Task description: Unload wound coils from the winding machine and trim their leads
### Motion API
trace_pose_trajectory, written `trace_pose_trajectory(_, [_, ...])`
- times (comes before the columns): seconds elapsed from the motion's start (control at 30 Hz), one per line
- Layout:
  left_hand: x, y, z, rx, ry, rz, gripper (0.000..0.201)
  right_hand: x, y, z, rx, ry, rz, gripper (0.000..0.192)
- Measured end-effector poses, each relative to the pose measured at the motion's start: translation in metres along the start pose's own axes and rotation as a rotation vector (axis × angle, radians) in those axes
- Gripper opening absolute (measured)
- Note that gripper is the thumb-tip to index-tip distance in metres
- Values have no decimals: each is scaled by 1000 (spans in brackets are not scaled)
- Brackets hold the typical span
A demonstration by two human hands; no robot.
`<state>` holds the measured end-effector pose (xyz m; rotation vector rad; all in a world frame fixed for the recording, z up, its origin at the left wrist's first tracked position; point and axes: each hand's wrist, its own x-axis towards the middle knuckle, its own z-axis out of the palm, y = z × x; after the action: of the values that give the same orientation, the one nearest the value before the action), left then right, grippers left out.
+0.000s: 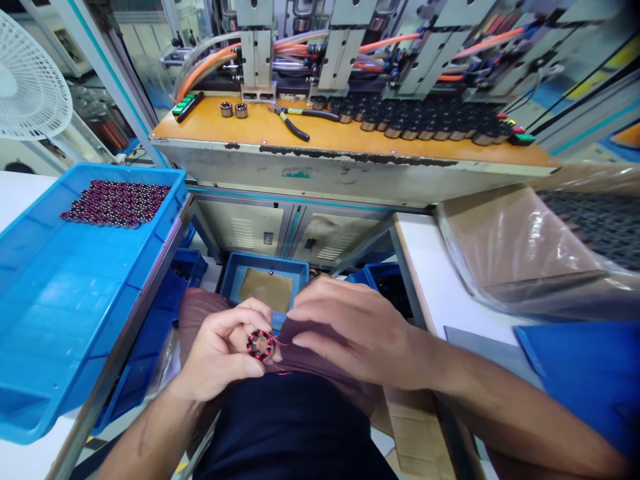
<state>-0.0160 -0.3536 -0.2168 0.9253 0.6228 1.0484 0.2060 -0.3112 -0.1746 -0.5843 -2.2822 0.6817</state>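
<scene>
Above my lap, my left hand (220, 350) is closed around a small wound motor stator (252, 344), its ring of red coils and black insulation facing up toward me. Thin red wire ends (281, 343) stick out from its right side, and another red strand hangs below. Just to the right, my right hand (355, 333) hovers with thumb and fingers apart. Its fingertips are close to the wire ends but no wire shows between them. The hand is slightly blurred.
A blue tray (45, 300) on the left bears rows of wound stators (117, 203). On the orange machine ledge (200, 130) lie cutting pliers (293, 123) and many black-topped stators (415, 120). A plastic-lined carton (500, 247) stands right; a blue bin (233, 273) sits below.
</scene>
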Motion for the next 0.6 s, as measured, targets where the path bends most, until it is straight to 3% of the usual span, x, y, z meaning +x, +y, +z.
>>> trace_pose_trajectory(0.1, [0, -2, 4, -70, -7, -37, 33, 4, 5, 4, -49, 42, -212, 13])
trace_pose_trajectory(0.17, [0, -3, 5, -86, -6, -42, 33, 7, 5, 7, -22, 50, -280, 11])
trace_pose_trajectory(0.33, [-1, -4, 3, -58, -10, -31, 34, 12, 5, 10, -52, 45, -309, 9])
trace_pose_trajectory(0.6, [0, -4, 1, -36, -28, -28, 31, 8, 7, 21, 27, 190, -288, 12])
